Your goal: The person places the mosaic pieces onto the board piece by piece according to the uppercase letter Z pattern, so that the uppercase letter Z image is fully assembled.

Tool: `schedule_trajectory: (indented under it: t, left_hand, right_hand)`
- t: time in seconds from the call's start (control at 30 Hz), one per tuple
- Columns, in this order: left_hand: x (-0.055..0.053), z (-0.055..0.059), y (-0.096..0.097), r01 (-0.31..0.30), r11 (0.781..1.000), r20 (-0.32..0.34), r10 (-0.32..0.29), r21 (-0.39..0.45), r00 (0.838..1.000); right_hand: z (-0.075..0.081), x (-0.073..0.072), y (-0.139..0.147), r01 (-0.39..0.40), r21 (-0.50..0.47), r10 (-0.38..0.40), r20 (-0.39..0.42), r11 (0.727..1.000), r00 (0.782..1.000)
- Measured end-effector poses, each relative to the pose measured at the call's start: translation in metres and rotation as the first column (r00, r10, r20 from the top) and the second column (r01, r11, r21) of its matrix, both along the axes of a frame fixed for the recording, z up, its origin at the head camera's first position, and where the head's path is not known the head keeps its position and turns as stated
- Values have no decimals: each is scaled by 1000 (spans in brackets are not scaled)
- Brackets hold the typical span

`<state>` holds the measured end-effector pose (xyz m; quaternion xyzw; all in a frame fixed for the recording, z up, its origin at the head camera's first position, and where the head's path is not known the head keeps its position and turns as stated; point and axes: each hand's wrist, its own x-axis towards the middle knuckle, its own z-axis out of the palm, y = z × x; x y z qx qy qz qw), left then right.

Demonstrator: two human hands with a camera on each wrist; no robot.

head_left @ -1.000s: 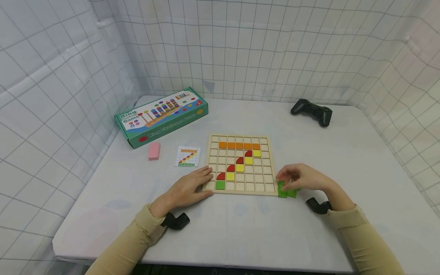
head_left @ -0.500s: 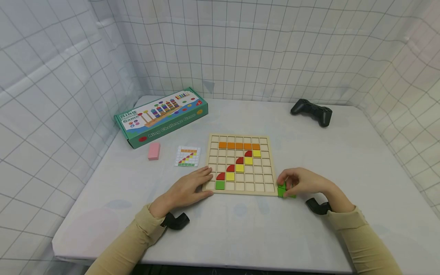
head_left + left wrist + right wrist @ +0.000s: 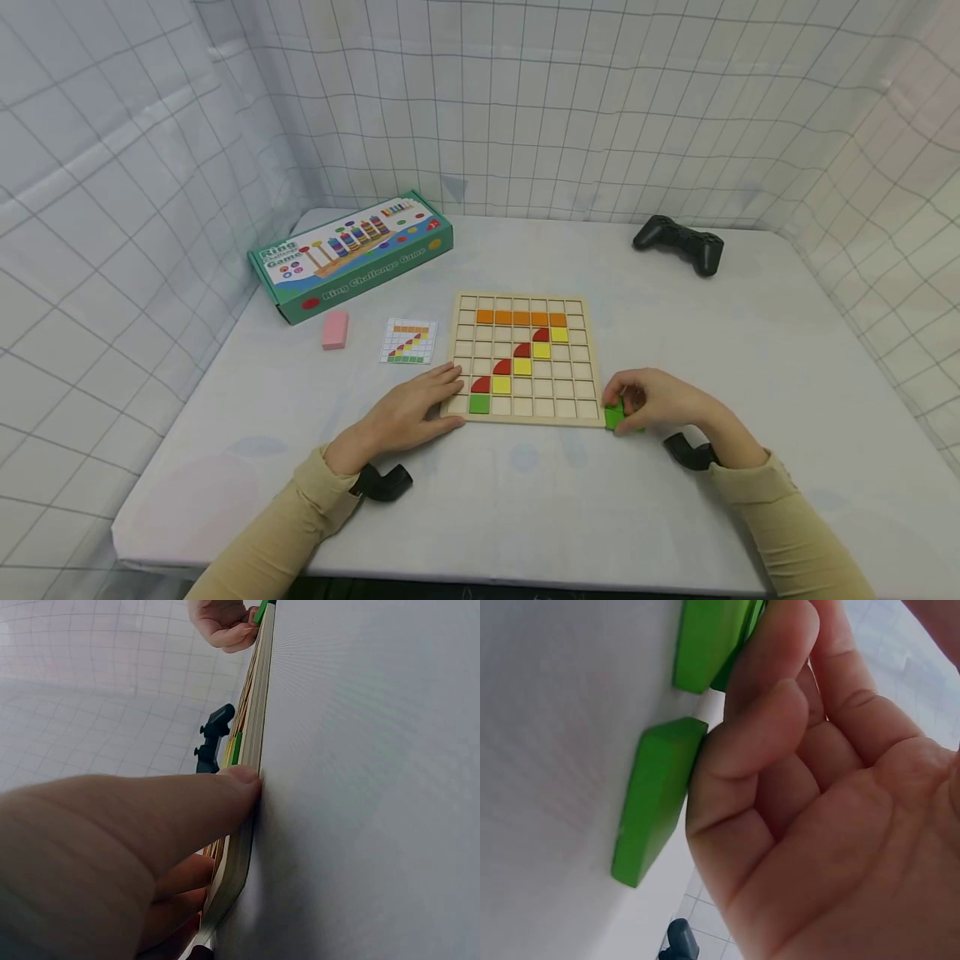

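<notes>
A wooden grid board [image 3: 544, 388] lies flat, holding a row of orange square tiles, a diagonal of red quarter-round tiles and yellow square ones, and one green square tile [image 3: 479, 404] near its front-left corner. My left hand [image 3: 405, 408] rests with extended fingers on the board's left edge; its thumb [image 3: 240, 778] touches the front edge in the left wrist view. At the front-right corner my right hand [image 3: 660, 400], fingers curled, pinches a green tile [image 3: 614, 414] between thumb and forefinger. Another loose green tile [image 3: 656, 799] lies beneath its curled fingers, mostly hidden from the head view.
A small pattern card [image 3: 408, 341] lies left of the board, beside a pink block [image 3: 335, 330]. Behind them stands a green Ring Challenge Game box [image 3: 352, 254]. At the back right is a black game controller [image 3: 679, 244]. Grid-printed cloth walls surround the table.
My right hand has lowered slightly towards the front over the green tiles, and thumb and forefinger have closed in on one at the board's corner. My left hand stays put.
</notes>
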<state>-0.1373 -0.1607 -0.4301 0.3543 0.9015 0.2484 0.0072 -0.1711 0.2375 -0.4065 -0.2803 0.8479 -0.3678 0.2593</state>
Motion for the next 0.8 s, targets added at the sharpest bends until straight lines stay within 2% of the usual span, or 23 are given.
schedule_trajectory:
  t: [0.43,0.8]
  left_hand:
    - [1,2,0,-4,1000,9,4,-12,1000]
    - [0,2,1,-5,1000,18,5,-6,1000]
  right_hand:
    - [3,2,-3,15,25,-15,6,1000,1000]
    - [7,-4,1,36,46,-35,-20,998,999]
